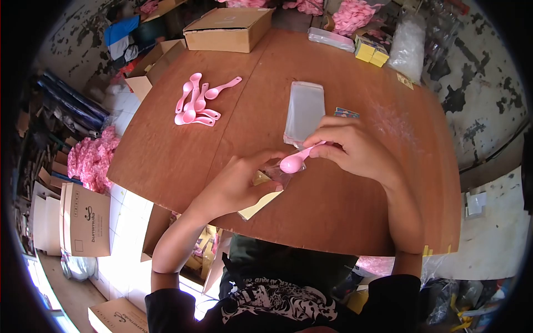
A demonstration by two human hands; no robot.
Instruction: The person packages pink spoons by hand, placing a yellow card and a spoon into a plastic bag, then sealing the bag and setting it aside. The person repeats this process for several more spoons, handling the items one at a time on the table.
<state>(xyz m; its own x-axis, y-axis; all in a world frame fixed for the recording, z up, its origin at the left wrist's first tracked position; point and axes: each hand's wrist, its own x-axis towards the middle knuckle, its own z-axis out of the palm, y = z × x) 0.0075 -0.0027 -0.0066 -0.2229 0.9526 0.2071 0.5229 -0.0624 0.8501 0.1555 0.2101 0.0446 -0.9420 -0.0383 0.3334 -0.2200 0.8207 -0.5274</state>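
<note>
My right hand pinches a pink plastic spoon by its handle, bowl end toward the left. Facing it, my left hand grips a clear plastic bag with a yellow card inside, near the table's front edge. The spoon's bowl is right at the bag's mouth. Just beyond my hands lies a stack of clear plastic bags. A small printed card shows partly behind my right hand. Farther left, a loose pile of pink spoons rests on the table.
A closed cardboard box stands on the wooden table at the back. Along the far right edge are yellow card stacks and a bulky clear plastic bundle. An open box of yellow packs sits below the front edge.
</note>
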